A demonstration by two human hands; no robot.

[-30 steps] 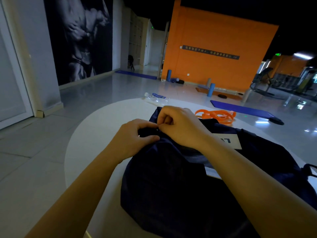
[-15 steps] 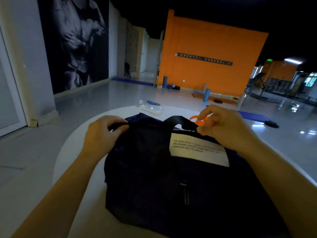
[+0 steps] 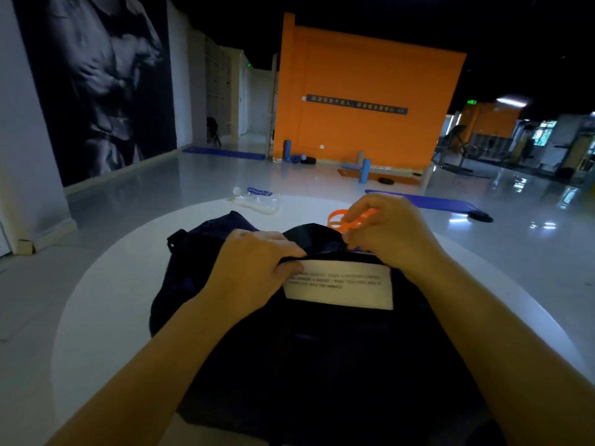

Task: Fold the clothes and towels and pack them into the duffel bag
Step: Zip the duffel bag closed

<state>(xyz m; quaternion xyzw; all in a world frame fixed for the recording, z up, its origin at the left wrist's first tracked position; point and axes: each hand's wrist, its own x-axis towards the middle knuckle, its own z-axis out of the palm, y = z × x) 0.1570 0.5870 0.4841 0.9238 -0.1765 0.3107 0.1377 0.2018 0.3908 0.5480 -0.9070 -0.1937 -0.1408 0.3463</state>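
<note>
here we are gripping the top edge of the duffel bag (image 3: 322,349) with our left hand (image 3: 254,268), fingers curled over the dark fabric just beside the white label (image 3: 341,286). our right hand (image 3: 386,230) is pinching something small at the bag's top seam, fingertips pressed together; it is probably the zipper pull, though the dim light is hiding it. the bag is lying on the round white surface (image 3: 106,300), right in front of us, between our forearms.

what could go wrong, we are thinking: if the right hand is pulling while the left is letting the fabric go slack, the zipper could be snagging on loose cloth, or the soft bag could be sliding across the smooth surface toward the edge.

as for contents, the bag is looking full and rounded, but we cannot see inside it, so we cannot tell which clothes or towels are in there. beyond it, an orange band (image 3: 341,220) and a clear plastic bottle (image 3: 257,199) are lying on the surface, outside the bag.
</note>
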